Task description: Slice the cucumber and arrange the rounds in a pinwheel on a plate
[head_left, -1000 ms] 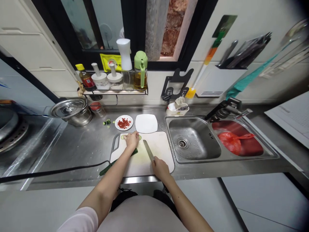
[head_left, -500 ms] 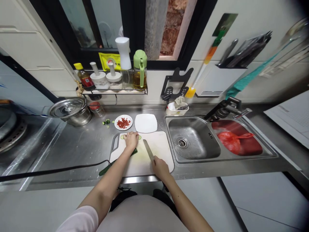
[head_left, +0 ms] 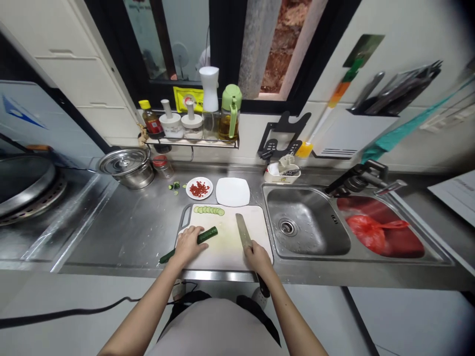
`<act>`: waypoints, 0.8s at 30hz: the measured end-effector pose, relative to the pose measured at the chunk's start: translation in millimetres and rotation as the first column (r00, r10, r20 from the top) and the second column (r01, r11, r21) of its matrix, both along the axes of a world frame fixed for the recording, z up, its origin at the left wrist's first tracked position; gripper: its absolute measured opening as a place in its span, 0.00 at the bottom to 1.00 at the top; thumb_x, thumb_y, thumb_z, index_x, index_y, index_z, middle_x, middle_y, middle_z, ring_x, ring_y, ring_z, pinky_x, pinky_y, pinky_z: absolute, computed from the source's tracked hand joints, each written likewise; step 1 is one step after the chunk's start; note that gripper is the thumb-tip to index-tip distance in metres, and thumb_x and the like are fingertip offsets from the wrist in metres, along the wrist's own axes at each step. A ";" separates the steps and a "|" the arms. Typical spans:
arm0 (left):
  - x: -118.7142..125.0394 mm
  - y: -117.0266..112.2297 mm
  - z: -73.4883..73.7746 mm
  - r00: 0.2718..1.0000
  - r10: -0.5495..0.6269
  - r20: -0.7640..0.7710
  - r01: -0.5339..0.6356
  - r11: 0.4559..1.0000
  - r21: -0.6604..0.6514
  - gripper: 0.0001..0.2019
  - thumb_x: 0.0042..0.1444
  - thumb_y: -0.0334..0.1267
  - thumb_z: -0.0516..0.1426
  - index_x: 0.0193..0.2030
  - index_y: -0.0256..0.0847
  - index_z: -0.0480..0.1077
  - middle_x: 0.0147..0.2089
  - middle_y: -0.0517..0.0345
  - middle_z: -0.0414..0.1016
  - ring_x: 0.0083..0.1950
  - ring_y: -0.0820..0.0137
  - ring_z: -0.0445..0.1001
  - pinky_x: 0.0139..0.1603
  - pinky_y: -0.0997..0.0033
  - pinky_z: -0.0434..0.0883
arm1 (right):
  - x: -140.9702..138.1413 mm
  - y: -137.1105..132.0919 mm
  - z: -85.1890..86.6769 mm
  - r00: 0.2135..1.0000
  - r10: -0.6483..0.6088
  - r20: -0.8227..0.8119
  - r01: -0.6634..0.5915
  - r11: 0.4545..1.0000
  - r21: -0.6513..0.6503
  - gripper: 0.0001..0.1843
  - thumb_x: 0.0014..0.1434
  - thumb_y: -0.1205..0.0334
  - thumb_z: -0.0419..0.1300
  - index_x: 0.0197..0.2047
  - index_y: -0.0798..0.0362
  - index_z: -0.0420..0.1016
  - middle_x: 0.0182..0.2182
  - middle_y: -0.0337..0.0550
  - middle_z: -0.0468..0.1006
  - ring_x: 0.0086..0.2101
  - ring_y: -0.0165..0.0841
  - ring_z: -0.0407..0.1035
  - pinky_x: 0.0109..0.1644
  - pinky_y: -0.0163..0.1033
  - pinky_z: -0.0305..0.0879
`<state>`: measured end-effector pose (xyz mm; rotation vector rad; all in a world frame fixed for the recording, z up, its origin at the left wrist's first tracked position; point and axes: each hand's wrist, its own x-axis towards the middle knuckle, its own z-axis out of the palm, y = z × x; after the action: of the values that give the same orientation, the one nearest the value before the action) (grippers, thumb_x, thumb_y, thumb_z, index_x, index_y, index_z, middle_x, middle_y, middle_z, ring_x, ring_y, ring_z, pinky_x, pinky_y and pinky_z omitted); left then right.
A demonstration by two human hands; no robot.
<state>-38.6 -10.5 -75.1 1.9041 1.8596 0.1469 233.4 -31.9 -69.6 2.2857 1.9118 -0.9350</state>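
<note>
cucumber (head_left: 208,235) slantwise under the left hand (head_left: 188,243), in its pinch, both ends exposed

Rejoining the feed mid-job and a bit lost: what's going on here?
A person has the left hand on a cucumber lying slantwise, partly on a cutting board. The right hand grips a knife over the board, apart from the cucumber. A row of slices lies along the board's far side. Beyond the board are a plate of chopped red pieces and a white plate.

The left grip (head_left: 188,244) hides the middle of the cucumber (head_left: 208,235).
</note>
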 end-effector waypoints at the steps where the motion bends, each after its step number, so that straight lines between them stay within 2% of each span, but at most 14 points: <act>1: -2.8 -3.3 -0.1 1.000 -0.002 -0.009 0.002 1.000 -0.010 0.25 0.50 0.46 0.62 0.56 0.48 0.67 0.53 0.53 0.72 0.57 0.58 0.67 0.57 0.60 0.59 | 1.5 1.2 -0.2 1.000 -0.008 -0.021 0.008 1.000 -0.001 0.13 0.65 0.61 0.46 0.43 0.54 0.71 0.38 0.48 0.79 0.38 0.35 0.72 0.35 0.34 0.52; 5: -6.9 -10.9 0.4 1.000 0.003 -0.008 -0.003 1.000 -0.021 0.21 0.53 0.39 0.59 0.55 0.48 0.67 0.52 0.54 0.72 0.57 0.59 0.67 0.56 0.61 0.60 | 9.6 7.3 -1.9 0.997 -0.055 -0.051 0.056 0.998 0.011 0.13 0.64 0.59 0.49 0.45 0.54 0.71 0.39 0.48 0.80 0.39 0.35 0.72 0.37 0.33 0.56; 8: -6.5 -13.8 0.1 1.000 0.024 0.004 -0.024 1.000 -0.010 0.20 0.53 0.37 0.58 0.55 0.47 0.67 0.52 0.54 0.72 0.57 0.60 0.67 0.57 0.62 0.60 | 15.1 11.1 -4.6 0.995 -0.095 0.025 0.094 0.995 0.039 0.17 0.64 0.56 0.51 0.51 0.56 0.69 0.40 0.50 0.79 0.41 0.37 0.73 0.38 0.34 0.58; 13: -9.1 -17.7 -2.1 0.998 0.057 0.023 -0.057 0.998 -0.008 0.20 0.54 0.35 0.57 0.55 0.47 0.68 0.54 0.53 0.71 0.58 0.60 0.66 0.57 0.61 0.60 | 15.0 12.9 -3.3 0.982 -0.106 0.159 0.090 0.991 0.102 0.25 0.65 0.54 0.51 0.60 0.58 0.63 0.49 0.56 0.76 0.47 0.40 0.72 0.45 0.38 0.61; 18: -14.4 -19.9 -3.7 0.996 0.071 0.058 -0.071 0.997 -0.013 0.21 0.54 0.33 0.56 0.55 0.49 0.69 0.53 0.53 0.71 0.57 0.61 0.66 0.59 0.61 0.60 | 7.8 12.2 6.6 0.956 -0.049 0.289 0.034 0.998 0.057 0.24 0.66 0.51 0.50 0.59 0.56 0.65 0.49 0.56 0.75 0.50 0.45 0.69 0.46 0.43 0.63; 24: -17.0 -18.6 -7.5 0.993 0.067 0.099 -0.069 0.997 0.016 0.21 0.53 0.31 0.56 0.55 0.48 0.70 0.52 0.53 0.72 0.56 0.61 0.67 0.58 0.63 0.62 | 3.6 10.3 4.1 0.944 -0.037 0.327 0.020 0.998 0.056 0.22 0.67 0.52 0.47 0.57 0.57 0.65 0.49 0.57 0.75 0.45 0.43 0.72 0.44 0.42 0.64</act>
<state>-55.6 -29.1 -82.6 1.8129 1.8642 0.2772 237.0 -21.6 -65.5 2.3233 1.7838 -0.4699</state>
